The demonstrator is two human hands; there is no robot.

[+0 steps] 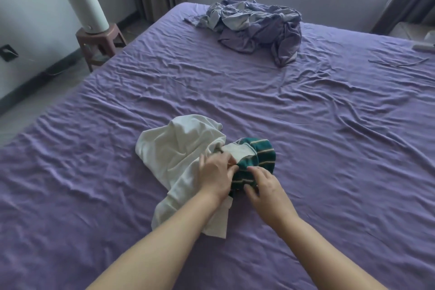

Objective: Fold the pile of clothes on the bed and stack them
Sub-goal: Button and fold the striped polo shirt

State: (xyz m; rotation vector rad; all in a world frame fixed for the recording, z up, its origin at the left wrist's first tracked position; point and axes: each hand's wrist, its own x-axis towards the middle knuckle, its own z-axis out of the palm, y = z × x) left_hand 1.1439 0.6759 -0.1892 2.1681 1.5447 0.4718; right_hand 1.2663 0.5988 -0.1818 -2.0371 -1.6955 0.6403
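Both hands, left [215, 172] and right [261, 185], pinched the green striped garment [256, 160] at the white garment's [176, 155] three o'clock, seemingly to separate them for folding.

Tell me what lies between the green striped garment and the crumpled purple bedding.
Only bare wrinkled purple bedsheet, in the head view.

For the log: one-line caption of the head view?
Both hands grip a green striped garment beside white clothing.
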